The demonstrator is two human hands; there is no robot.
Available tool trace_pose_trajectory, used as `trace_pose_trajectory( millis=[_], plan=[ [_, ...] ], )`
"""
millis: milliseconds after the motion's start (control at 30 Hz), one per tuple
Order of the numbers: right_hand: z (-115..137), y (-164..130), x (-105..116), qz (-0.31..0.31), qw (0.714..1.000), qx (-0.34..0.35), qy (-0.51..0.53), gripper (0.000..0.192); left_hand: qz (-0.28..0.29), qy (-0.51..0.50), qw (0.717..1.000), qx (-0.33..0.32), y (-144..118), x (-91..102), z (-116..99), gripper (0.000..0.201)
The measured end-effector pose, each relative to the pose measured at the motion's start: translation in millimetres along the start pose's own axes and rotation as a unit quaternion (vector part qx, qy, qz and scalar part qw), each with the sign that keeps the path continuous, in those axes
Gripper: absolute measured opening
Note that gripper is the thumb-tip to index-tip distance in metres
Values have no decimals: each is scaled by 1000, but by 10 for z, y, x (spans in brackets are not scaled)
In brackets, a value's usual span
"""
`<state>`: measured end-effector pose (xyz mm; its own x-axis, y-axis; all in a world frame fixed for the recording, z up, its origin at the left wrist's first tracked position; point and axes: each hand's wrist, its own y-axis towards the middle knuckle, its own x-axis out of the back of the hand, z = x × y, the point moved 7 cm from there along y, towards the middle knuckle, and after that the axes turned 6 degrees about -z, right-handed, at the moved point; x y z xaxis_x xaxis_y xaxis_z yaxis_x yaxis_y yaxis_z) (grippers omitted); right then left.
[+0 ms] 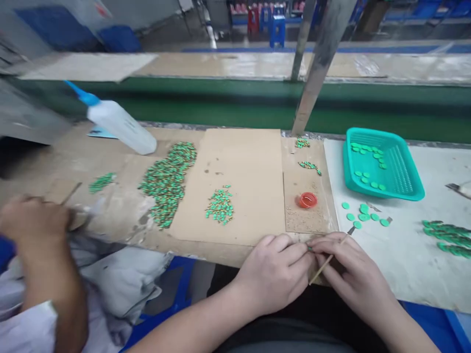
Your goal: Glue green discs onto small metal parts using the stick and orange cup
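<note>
My left hand is closed at the table's front edge, its fingertips pinched around a small green piece that is mostly hidden. Meeting it there, my right hand has its fingertips at the same piece. A thin wooden stick with a dark tip lies through the right hand's fingers, slanting up to the right. Just beyond the hands, a red cap sits on a brown board. A loose pile of small green-and-gold pieces lies on the cardboard sheet.
Flat green discs lie before a turquoise basket holding more. A large heap of green pieces and a white squeeze bottle stand left. A co-worker's hand is at far left. A metal post rises behind.
</note>
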<state>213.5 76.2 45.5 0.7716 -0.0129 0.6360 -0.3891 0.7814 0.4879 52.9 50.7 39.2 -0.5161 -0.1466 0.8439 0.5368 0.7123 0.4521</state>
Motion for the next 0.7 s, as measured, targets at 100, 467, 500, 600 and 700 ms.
trace_pose_trajectory(
  millis=[100,467,500,600,700],
  plan=[
    [-23,-20,-5,-13,1000,-18,8,12,-5,4,1000,5,-47,93,-106,22],
    [-55,-119,-11,-64,997,-43,26,2,-29,173,884,433,-57,1577,2164,25],
    [-49,-117,12,-75,996,-42,37,2,-17,183,869,458,3,1663,2387,30],
    [-49,-109,80,-109,990,-54,72,8,16,186,853,487,190,1758,2734,42],
    [-65,-100,121,-130,982,-78,110,10,34,170,874,454,368,1716,2729,45]
  ],
)
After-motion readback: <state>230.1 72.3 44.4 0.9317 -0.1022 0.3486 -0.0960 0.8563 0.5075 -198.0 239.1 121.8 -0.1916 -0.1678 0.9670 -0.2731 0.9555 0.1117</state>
